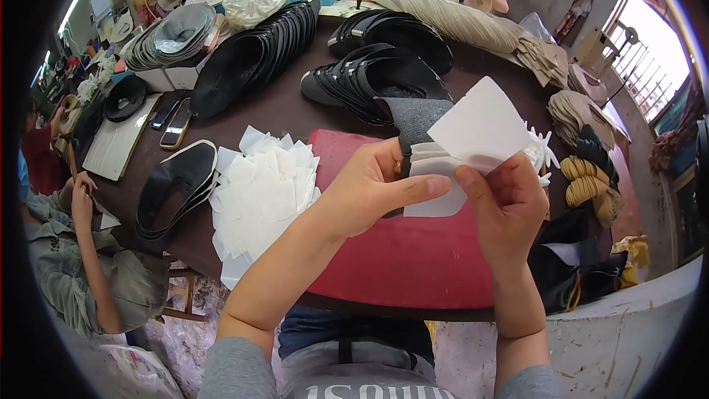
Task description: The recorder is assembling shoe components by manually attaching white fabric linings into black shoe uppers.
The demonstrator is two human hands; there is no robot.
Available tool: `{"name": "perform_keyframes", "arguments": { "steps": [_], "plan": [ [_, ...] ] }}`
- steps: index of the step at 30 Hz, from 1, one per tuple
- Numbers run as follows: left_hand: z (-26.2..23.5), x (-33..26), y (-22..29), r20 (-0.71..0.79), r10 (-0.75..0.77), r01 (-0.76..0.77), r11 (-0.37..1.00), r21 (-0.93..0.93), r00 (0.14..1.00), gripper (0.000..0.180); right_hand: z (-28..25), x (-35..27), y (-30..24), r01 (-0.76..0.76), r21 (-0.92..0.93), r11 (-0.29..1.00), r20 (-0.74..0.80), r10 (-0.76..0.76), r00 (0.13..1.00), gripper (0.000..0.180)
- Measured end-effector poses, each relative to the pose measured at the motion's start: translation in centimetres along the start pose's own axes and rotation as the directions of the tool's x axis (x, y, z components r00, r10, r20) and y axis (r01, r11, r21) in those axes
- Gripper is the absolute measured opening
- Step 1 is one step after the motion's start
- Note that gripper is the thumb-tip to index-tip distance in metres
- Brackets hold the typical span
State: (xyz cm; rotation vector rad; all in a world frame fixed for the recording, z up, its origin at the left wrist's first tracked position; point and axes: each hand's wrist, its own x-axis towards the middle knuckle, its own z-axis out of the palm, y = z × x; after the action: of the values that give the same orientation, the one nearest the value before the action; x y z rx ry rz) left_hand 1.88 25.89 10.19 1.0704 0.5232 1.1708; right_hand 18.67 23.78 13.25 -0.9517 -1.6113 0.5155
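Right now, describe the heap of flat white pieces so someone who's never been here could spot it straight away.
On the dark brown table, find the red mat along its near edge. At the mat's left edge lies the heap of flat white pieces. Its loose, jumbled layers set it apart from the stacked black shoe uppers on its left.

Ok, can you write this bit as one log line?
left hand: holding layered white pieces | right hand: pinching white sheet | below: red mat | at left: white pile
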Motion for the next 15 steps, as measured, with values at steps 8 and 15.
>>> {"name": "perform_keyframes", "arguments": {
  "steps": [8,15],
  "plan": [
    [0.6,-0.2,-0.7,-0.127,-0.001,0.006,0.999,0.039,0.992,0.017,-2.3,1.1,-0.2,0.284,-0.215,0.934,0.177,-0.248,0.952,0.026],
    [1.9,-1.0,-0.4,-0.063,-0.032,0.05,0.946,0.322,0.998,0.011,-4.4,7.1,-2.4,0.355,-0.062,0.933,0.54,-0.268,0.798,0.017]
  ]
}}
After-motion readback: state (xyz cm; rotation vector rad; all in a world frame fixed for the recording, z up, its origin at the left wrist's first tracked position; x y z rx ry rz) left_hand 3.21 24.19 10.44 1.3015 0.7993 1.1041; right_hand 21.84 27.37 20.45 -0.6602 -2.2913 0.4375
